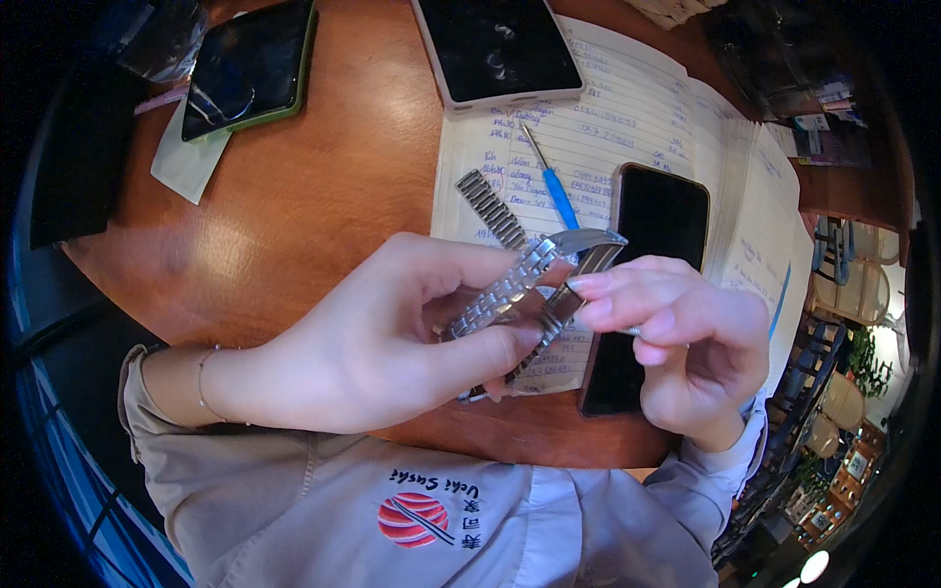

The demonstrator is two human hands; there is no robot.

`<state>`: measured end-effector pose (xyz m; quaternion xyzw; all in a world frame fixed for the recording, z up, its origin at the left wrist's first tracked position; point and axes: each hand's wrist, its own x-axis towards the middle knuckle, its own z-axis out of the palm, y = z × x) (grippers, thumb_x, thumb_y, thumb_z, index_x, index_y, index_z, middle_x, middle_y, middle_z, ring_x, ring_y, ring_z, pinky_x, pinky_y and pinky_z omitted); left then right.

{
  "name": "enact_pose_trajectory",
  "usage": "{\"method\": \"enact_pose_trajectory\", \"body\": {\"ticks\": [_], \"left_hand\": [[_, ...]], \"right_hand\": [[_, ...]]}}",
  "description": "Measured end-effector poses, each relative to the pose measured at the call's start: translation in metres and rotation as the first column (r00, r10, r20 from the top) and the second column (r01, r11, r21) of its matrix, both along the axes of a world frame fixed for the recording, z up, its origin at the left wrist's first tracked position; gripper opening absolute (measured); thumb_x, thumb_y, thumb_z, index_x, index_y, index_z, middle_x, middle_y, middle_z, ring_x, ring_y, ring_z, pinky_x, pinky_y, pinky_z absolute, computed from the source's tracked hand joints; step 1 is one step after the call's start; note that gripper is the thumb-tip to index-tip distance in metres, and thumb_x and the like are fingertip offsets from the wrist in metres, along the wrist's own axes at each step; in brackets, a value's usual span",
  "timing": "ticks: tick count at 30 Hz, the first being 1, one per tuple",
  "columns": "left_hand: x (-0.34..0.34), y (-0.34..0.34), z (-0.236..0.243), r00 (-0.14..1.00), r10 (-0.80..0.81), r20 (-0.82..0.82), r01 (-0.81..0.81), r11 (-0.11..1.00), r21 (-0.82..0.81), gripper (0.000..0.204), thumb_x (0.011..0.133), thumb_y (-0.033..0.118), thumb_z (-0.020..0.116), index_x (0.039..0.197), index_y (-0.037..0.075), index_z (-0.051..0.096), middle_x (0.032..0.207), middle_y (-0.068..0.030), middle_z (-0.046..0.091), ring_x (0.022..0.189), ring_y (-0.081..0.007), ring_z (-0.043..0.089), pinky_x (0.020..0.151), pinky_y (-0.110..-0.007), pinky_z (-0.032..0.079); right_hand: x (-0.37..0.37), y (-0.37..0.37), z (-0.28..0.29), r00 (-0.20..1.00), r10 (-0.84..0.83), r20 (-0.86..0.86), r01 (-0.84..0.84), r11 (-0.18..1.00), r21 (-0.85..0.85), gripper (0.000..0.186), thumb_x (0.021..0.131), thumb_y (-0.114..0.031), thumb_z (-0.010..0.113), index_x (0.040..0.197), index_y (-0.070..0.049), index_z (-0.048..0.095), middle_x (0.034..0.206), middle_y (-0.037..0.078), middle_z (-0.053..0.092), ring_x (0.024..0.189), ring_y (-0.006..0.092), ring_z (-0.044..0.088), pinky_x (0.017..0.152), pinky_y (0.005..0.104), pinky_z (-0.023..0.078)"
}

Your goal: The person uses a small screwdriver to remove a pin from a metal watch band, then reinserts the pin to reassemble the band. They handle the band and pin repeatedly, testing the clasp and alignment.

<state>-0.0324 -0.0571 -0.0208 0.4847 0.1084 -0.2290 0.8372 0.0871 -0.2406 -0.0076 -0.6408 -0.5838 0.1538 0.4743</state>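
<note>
My left hand point(343, 338) grips a silver metal watch band point(500, 294) between thumb and fingers, its links bent round in a loop above the notebook. The curved end of the band points up and to the right. My right hand point(701, 338) is closed in a pinch beside the band, its upper fingertips close against it; whether they touch cannot be told. Something small and thin seems to show between its fingers, too small to name. Just beyond my left hand, a loose length of metal watch band point(490, 209) lies on the notebook, near a blue-handled screwdriver point(559, 199).
An open notebook point(627, 73) with handwriting lies on the wooden table point(353, 127). A dark phone point(659, 225) rests on it beside my right hand. A white-edged phone point(500, 49) lies at the far side, a green-edged phone point(250, 64) at the far left. Chairs point(863, 284) stand at right.
</note>
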Motion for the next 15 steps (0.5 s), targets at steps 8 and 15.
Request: {"method": "enact_pose_trajectory", "body": {"ticks": [8,15], "left_hand": [[0.0032,0.0012,0.0004,0.997,-0.052,-0.058,0.048,0.996,-0.073,0.042,0.088,0.007,0.056,0.127,-0.003,0.045,0.097,-0.0057,0.061,0.072,-0.0083,0.057,0.065,-0.021,0.048],[0.0046,0.0024,0.0002,0.995,-0.075,-0.065,0.069,0.994,-0.088,0.042,0.089,0.010,0.055,0.127,-0.003,0.044,0.097,-0.0055,0.061,0.069,-0.0077,0.057,0.063,-0.020,0.047]], "right_hand": [[-0.0086,0.0014,-0.0036,0.984,-0.037,-0.174,0.050,0.996,0.071,0.016,0.077,0.008,0.061,0.090,0.001,0.054,0.082,0.015,0.066,0.082,0.0289,0.066,0.076,0.0357,0.052],[-0.0087,0.0036,-0.0047,0.979,-0.029,-0.202,0.049,0.994,0.097,0.019,0.077,0.010,0.060,0.092,0.003,0.053,0.081,0.017,0.064,0.079,0.0283,0.066,0.075,0.0378,0.053]]}}
